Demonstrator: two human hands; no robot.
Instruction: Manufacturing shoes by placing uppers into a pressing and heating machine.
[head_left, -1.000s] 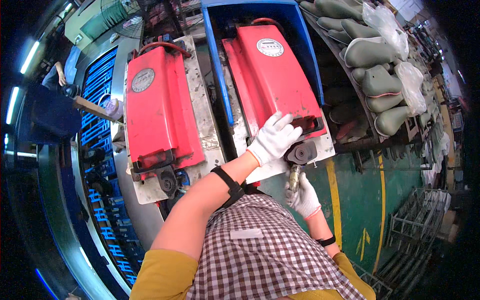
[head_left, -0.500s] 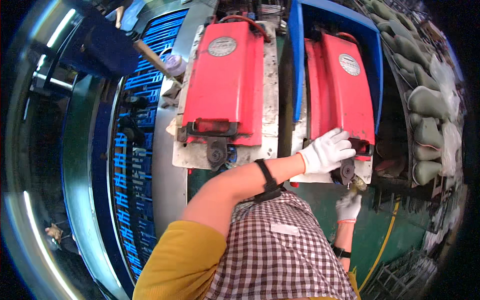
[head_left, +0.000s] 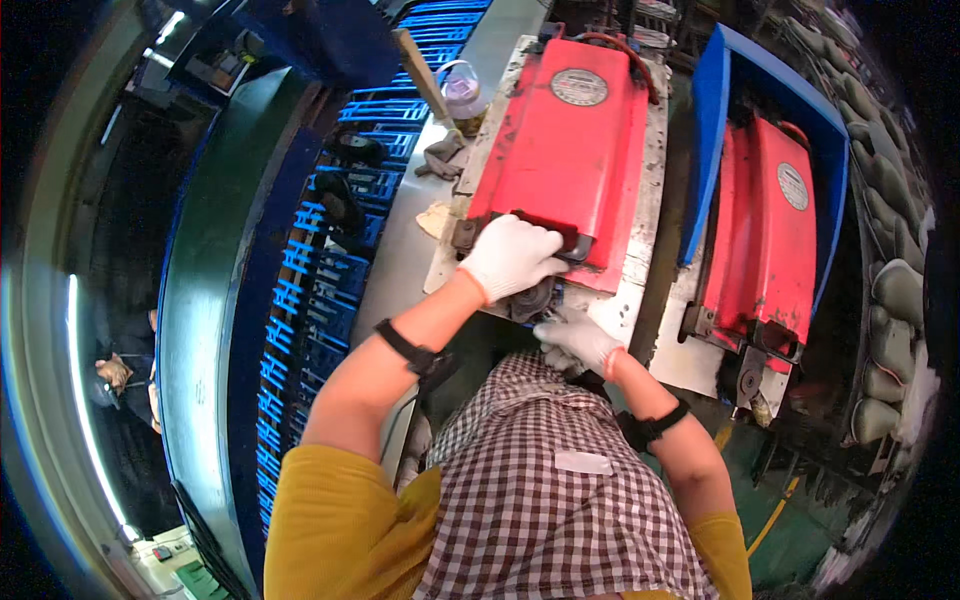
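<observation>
My left hand, in a white knit glove, curls over the black handle at the near end of the left red press cover. Below it, a dark round pivot fitting shows partly behind my fingers. My right hand, gloved too, is just right of and nearer than the fitting, with its fingers bent together; what they hold is hidden. On the right stands a second red press cover, with its own dark pivot fitting and short lever; neither hand touches it.
A blue hood surrounds the second press. Left of me runs a line of blue racks. A clear tub and grey scraps lie on the metal ledge. Several grey-green moulded pieces are stacked at the far right.
Both hands have left the right press and moved left to the left press. The left hand now grips its handle, and the right is close by the pivot. The view has shifted left.
</observation>
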